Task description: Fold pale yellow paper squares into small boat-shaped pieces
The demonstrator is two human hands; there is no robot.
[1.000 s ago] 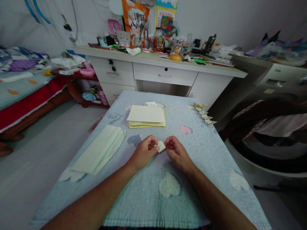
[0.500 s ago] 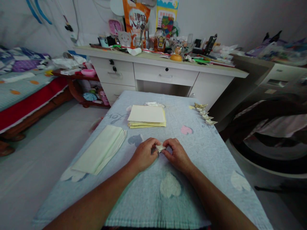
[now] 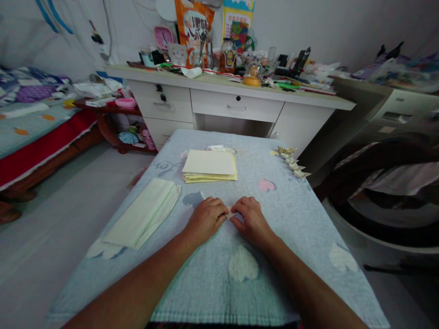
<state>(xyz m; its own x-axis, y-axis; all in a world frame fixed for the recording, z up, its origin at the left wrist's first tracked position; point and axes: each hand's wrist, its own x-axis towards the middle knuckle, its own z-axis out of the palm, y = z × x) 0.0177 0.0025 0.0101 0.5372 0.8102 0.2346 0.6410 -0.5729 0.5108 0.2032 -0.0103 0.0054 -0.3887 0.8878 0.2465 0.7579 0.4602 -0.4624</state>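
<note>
Between my fingertips is a small piece of folded paper (image 3: pixel 230 213), pale and mostly covered by the fingers. My left hand (image 3: pixel 208 218) pinches its left side, thumb and fingers pressed together. From the right, my right hand (image 3: pixel 251 220) grips the other side with thumb and forefinger. Both hands are low over the cloth-covered table (image 3: pixel 274 256). Beyond them lies a stack of cream and yellow paper sheets (image 3: pixel 210 163). A long folded pale green sheet (image 3: pixel 140 214) rests to the left. Several small folded paper boats (image 3: pixel 292 163) stand in a row at the far right.
A white desk (image 3: pixel 236 103) crowded with jars, bags and odds and ends stands behind the table. On the right is a front-loading washing machine (image 3: pixel 387 119). A bed (image 3: pixel 37 123) and a low brown side table (image 3: pixel 103 107) are on the left.
My fingers have closed in more over the folded paper, so less of it shows. My left hand's thumb and fingers have drawn together. The other papers look unmoved.
</note>
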